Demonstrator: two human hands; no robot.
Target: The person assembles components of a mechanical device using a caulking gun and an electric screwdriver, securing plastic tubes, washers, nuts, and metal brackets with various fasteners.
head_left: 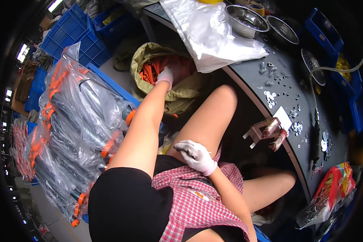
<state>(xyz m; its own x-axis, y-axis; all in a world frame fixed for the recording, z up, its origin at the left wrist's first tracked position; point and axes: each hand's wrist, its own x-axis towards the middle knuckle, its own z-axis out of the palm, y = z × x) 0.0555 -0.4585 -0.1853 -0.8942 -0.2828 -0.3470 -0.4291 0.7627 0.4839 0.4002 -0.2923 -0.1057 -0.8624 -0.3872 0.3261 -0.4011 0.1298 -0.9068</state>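
Note:
My left hand [165,76], in a white glove, reaches into an olive woven sack [138,66] that holds orange parts [149,70]. Its fingers are at the orange parts, partly hidden, so I cannot tell whether they grip one. Over my lap, above the pink checked apron [189,197], is my right hand [195,157], gloved in white with greyish fingers. Those fingers are stretched out to the left and loosely bent, with nothing visible in them.
Plastic-wrapped grey tubes with orange fittings [76,121] are stacked at left, before blue crates [68,36]. At right, a dark workbench [286,84] bears springs, washers, metal bowls [246,20], white plastic bags [213,36] and a corded tool [316,137]. A bracketed fixture [266,131] juts from its edge.

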